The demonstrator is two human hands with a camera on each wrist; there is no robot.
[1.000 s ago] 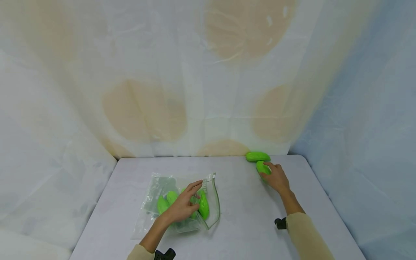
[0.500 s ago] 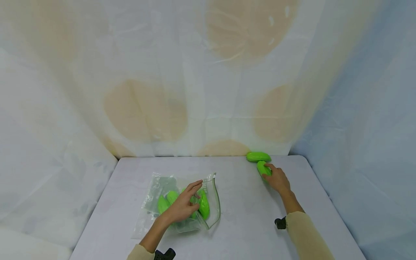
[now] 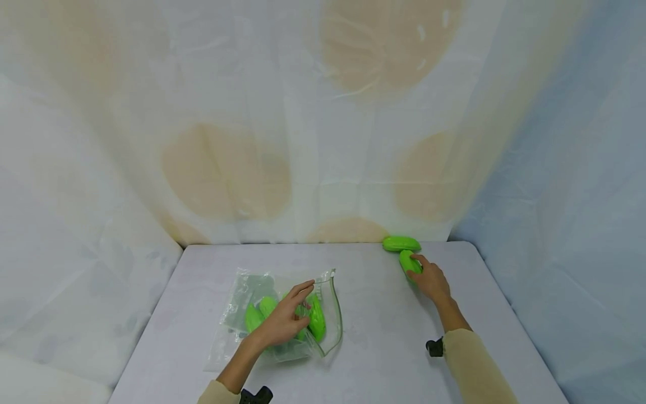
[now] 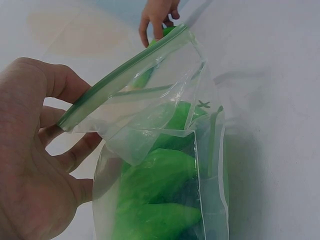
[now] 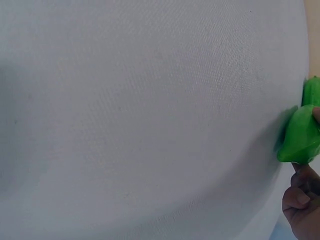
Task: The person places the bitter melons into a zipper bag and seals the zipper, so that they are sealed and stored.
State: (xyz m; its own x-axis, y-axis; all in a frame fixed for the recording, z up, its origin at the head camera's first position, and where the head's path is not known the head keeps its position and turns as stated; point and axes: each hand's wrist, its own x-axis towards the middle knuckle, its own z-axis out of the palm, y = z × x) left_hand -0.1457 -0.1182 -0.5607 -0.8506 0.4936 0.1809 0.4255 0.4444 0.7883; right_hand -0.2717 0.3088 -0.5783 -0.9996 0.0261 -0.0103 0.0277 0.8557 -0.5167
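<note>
In the head view, my left hand (image 3: 284, 322) is at a clear zip bag (image 3: 251, 287) that lies on the table. Up close in the left wrist view, its thumb and fingers grip the green zip edge (image 4: 127, 67), holding the mouth apart. Several plump, bright green fruit-like pieces (image 4: 160, 175) lie inside the bag. Far to the right, my right hand (image 3: 432, 279) holds a similar green piece (image 3: 408, 261) between thumb and fingers. That piece tapers to a blunt end in the right wrist view, where part of the hand (image 5: 306, 210) is cut off.
Another green piece (image 3: 401, 243) lies at the back edge of the table, right behind the held one. White table surface (image 3: 370, 325) stretches between the hands. Patterned curtains (image 3: 303, 112) hang behind and at both sides.
Almost nothing differs. The whole head view has shifted very slightly; both hands, the bag and the green pieces keep their places.
</note>
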